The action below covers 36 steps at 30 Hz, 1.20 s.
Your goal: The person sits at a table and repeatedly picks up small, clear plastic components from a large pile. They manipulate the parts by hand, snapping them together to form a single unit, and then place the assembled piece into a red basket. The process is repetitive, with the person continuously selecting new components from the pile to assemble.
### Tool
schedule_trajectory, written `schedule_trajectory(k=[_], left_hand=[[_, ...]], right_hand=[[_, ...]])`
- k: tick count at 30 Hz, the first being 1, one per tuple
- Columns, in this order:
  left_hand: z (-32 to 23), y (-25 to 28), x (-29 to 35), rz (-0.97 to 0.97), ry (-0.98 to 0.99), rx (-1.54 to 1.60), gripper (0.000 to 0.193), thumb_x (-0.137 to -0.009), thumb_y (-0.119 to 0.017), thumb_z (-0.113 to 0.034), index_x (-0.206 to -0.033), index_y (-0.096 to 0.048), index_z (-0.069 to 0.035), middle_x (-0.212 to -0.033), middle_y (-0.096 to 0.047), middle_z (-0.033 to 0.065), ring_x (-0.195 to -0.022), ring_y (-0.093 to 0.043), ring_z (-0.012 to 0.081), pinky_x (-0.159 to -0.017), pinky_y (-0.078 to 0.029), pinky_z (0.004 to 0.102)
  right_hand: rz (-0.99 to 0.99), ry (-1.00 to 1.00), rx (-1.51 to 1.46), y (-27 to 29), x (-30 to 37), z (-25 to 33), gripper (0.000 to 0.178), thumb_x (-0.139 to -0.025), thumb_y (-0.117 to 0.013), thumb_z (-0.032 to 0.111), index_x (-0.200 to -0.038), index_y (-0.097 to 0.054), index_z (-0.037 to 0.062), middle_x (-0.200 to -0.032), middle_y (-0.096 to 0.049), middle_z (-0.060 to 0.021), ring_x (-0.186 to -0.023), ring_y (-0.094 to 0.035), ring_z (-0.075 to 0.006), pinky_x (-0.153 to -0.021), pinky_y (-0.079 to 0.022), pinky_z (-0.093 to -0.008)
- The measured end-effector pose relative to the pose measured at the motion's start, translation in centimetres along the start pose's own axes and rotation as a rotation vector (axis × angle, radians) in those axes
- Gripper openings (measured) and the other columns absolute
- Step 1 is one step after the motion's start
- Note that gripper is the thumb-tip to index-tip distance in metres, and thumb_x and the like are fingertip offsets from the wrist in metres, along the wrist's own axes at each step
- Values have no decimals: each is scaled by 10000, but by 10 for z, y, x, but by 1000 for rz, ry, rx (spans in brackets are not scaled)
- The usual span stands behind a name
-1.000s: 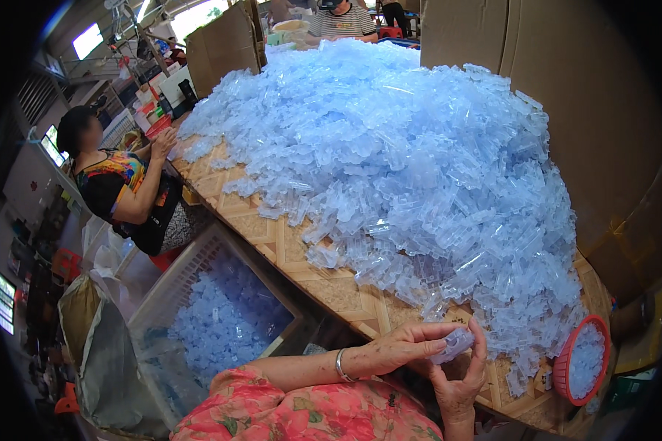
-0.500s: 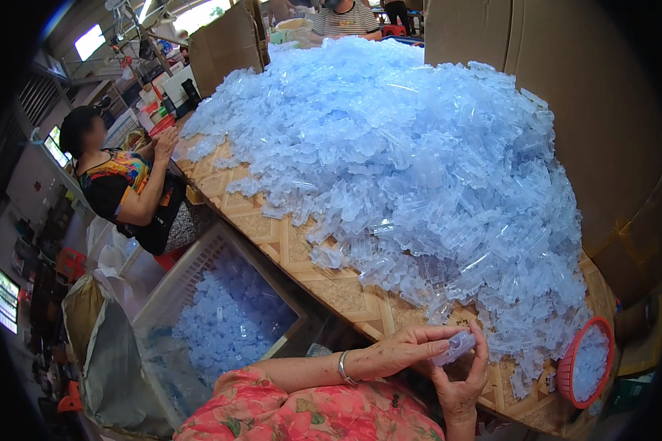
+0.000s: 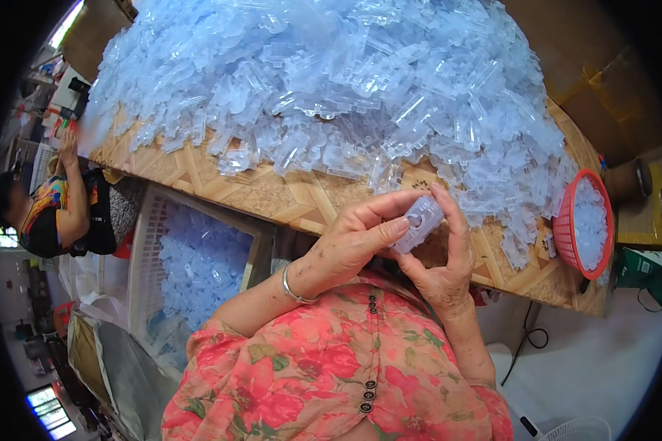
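Between my two hands is a small clear plastic part, boxy, with a round opening in it. My left hand, a metal bangle at its wrist, pinches the part's near left side between thumb and fingers. On the other side my right hand holds it with the index finger at the top and the thumb below. Just beyond my hands, a large heap of similar clear bluish plastic parts covers most of the wood-patterned table.
A red basket of small clear pieces stands at the table's right edge. Left of me, below the table, is a large white crate holding many clear pieces. Cardboard rises at the right. Another person works at the far left.
My view has tilted down, so the heap and table sit higher in the picture. The plastic part is turned in my hands, with its round opening now showing. Both hands still hold it.
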<state>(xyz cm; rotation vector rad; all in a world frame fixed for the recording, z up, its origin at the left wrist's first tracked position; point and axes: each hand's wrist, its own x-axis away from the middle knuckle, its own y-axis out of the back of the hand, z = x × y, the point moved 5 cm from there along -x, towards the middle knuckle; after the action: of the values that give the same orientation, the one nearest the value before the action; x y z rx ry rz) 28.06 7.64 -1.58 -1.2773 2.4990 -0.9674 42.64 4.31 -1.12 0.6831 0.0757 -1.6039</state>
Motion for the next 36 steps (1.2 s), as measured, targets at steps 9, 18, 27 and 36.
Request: schedule_trajectory(k=[9,18,27,36], left_hand=[[-3,-2,1,3,-35,-31,491,-1023,-581,-168,-1469,-454,-6,-1444,-524,89,-1308,-513,170,-1093,-425,352],[-6,0,3,-21,-13,-86,454,-1005,-596,-133,-1426,-505,11,-1390,-569,93,-1269,-541,174,-1081,-438,348],[-4,1,3,-11,9,-56,494,-983,-631,-137,-1438,-498,1,-1393,-574,90,-1274,-541,173,-1084,-439,346],[-4,1,1,35,9,3,503,-983,-629,-132,-1446,-487,4,-1413,-559,98,-1288,-533,182,-1099,-427,357]], right_hand=[[-23,105,92,0,-3,7,826,-662,-862,67,-1393,-480,47,-1396,-564,-206,-1256,-582,-342,-1038,-478,-424],[-23,128,75,0,-2,3,812,-651,-862,72,-1376,-497,48,-1388,-569,-214,-1244,-590,-344,-1034,-477,-428],[-26,135,93,0,-2,5,804,-635,-866,76,-1355,-509,49,-1369,-582,-231,-1218,-607,-356,-1023,-479,-441],[-32,191,151,-1,-1,7,799,-632,-872,88,-1346,-517,43,-1362,-583,-240,-1214,-606,-362,-1008,-489,-433]])
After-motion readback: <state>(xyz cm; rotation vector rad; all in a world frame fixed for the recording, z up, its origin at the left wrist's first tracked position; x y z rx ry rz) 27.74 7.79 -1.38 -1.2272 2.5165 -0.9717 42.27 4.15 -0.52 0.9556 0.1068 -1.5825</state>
